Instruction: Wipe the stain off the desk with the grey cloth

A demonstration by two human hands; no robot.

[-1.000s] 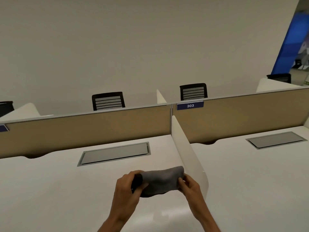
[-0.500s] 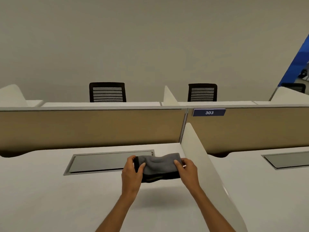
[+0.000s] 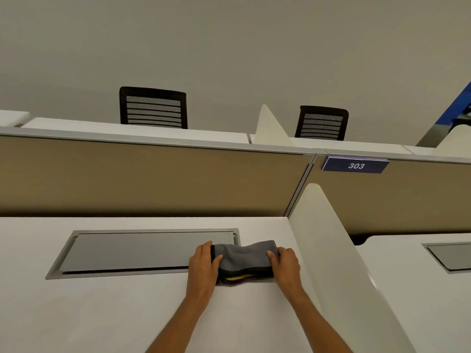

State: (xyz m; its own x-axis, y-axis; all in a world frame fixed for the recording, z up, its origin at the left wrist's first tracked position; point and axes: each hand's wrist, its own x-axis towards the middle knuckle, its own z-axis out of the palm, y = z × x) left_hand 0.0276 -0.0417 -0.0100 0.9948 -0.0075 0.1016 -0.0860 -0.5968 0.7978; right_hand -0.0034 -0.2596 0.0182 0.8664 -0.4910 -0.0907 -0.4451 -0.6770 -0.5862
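A folded grey cloth (image 3: pixel 244 258) with dark trim rests on the white desk (image 3: pixel 102 309), at the right end of a grey cable hatch. A yellow layer shows under its front edge. My left hand (image 3: pixel 204 263) grips the cloth's left end, thumb on top. My right hand (image 3: pixel 285 262) grips its right end. Both forearms reach in from the bottom of the view. No stain is visible on the desk.
The grey cable hatch (image 3: pixel 142 253) is set into the desk behind my left hand. A white side divider (image 3: pixel 331 250) rises just right of my right hand. A tan back partition (image 3: pixel 153 179) with a "303" plate (image 3: pixel 355 165) closes the desk's far edge. Two black chairs stand beyond.
Both hands have carried the cloth forward and down onto the desk, near the hatch's right end. The camera has moved closer and shifted left.
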